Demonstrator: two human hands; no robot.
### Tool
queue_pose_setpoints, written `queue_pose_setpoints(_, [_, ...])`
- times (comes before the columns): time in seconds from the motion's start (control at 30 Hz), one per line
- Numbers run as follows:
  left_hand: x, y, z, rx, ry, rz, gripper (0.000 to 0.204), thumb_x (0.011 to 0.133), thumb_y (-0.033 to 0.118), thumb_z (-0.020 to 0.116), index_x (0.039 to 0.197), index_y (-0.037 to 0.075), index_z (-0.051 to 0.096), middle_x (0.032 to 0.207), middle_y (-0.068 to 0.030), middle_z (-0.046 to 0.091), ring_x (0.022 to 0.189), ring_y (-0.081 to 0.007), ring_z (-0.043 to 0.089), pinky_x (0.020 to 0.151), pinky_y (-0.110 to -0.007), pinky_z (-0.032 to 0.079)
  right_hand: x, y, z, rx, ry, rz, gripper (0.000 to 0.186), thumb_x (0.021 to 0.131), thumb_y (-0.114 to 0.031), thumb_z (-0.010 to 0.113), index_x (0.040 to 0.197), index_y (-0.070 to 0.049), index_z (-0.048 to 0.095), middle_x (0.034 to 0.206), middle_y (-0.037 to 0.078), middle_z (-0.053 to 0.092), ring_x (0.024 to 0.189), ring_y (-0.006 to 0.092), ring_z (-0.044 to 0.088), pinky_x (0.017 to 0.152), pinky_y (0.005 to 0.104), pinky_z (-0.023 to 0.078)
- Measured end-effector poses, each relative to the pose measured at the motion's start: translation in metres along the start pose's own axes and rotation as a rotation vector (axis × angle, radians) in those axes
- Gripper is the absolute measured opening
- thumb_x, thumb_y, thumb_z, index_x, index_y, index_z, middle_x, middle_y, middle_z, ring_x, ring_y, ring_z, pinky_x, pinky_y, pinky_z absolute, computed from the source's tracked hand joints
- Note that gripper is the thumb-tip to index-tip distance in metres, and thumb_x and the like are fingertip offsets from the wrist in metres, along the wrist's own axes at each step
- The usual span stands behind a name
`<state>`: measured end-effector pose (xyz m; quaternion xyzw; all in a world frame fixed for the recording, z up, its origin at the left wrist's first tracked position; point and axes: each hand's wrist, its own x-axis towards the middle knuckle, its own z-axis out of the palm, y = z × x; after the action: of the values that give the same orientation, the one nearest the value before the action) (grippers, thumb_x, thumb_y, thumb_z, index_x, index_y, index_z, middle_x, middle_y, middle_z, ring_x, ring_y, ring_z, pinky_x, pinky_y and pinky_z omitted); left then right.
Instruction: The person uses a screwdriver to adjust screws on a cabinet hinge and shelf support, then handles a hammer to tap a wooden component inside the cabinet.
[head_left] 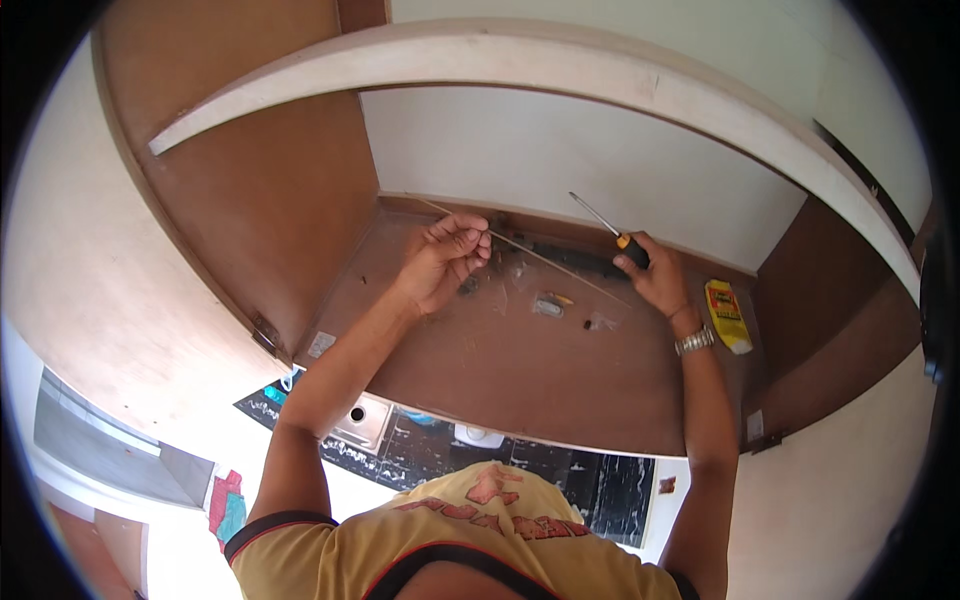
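My left hand (447,257) is closed in a pinch on a thin light-brown strip (562,269), which slants across the inside of a brown cabinet. The strip runs on past my fingers at both ends, and its right end lies below my right hand (655,278). That hand is wrapped round the black and orange handle of a screwdriver (597,214), its metal shaft pointing up and left toward the pale back wall. Under both hands is the brown cabinet board (520,370). Small bits and a short grey and yellow piece (550,304) lie on it.
A yellow packet (727,315) rests at the board's right end. Above curves the pale edge of a shelf (560,62). An open cabinet door (110,270) stands at the left. Below the board are a dark countertop (620,490) and a sink (365,422).
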<state>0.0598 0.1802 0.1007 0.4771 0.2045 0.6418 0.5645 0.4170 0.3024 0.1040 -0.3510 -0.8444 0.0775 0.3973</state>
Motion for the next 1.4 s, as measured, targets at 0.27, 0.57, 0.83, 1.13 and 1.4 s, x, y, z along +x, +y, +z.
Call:
queue_pose_setpoints(0.27, [-0.004, 0.028, 0.038, -0.398, -0.032, 0.064, 0.02, 0.102, 0.011, 0.062, 0.12, 0.003, 0.065, 0.101, -0.0056, 0.07, 0.094, -0.0176, 0.069, 0.085, -0.028, 0.06, -0.007, -0.136, -0.019, 0.141, -0.084, -0.302, 0.036, 0.099, -0.023, 0.063, 0.129, -0.005, 0.06, 0.11, 0.02, 0.071, 0.094, 0.038, 0.071, 0.08, 0.0423, 0.057])
queue_pose_setpoints(0.57, [-0.021, 0.052, 0.071, -0.303, 0.02, 0.238, 0.028, 0.101, 0.017, 0.065, 0.127, 0.007, 0.064, 0.102, -0.0024, 0.067, 0.092, -0.0144, 0.066, 0.085, -0.025, 0.057, -0.006, -0.152, -0.029, 0.168, -0.065, -0.345, 0.037, 0.097, -0.015, 0.065, 0.13, -0.001, 0.059, 0.112, 0.02, 0.071, 0.093, 0.0391, 0.071, 0.079, 0.0432, 0.058])
queue_pose_setpoints(0.83, [-0.025, 0.071, 0.085, -0.195, 0.025, 0.293, 0.027, 0.104, 0.034, 0.059, 0.115, 0.009, 0.062, 0.098, -0.0014, 0.064, 0.088, -0.0135, 0.066, 0.077, -0.027, 0.055, 0.002, -0.165, -0.037, 0.151, -0.044, -0.468, 0.039, 0.095, -0.016, 0.066, 0.131, -0.001, 0.059, 0.103, 0.02, 0.072, 0.085, 0.0377, 0.072, 0.073, 0.0429, 0.058])
queue_pose_setpoints(1.13, [-0.045, 0.086, 0.124, 0.009, 0.226, 0.377, 0.026, 0.106, 0.031, 0.058, 0.112, 0.005, 0.062, 0.105, -0.0091, 0.068, 0.084, -0.0156, 0.069, 0.074, -0.029, 0.057, 0.002, -0.172, -0.051, 0.18, 0.038, -0.624, 0.044, 0.093, -0.018, 0.068, 0.133, -0.003, 0.06, 0.102, 0.019, 0.071, 0.079, 0.0363, 0.072, 0.069, 0.0418, 0.059])
queue_pose_setpoints(1.4, [-0.072, 0.133, 0.214, 0.496, -0.026, 0.725, 0.03, 0.105, 0.028, 0.06, 0.107, -0.002, 0.06, 0.096, -0.0217, 0.072, 0.068, -0.0221, 0.072, 0.063, -0.032, 0.06, -0.041, -0.212, -0.104, 0.385, 0.165, -0.623, 0.044, 0.097, -0.026, 0.07, 0.128, 0.004, 0.063, 0.111, 0.025, 0.072, 0.098, 0.0355, 0.073, 0.082, 0.041, 0.059])
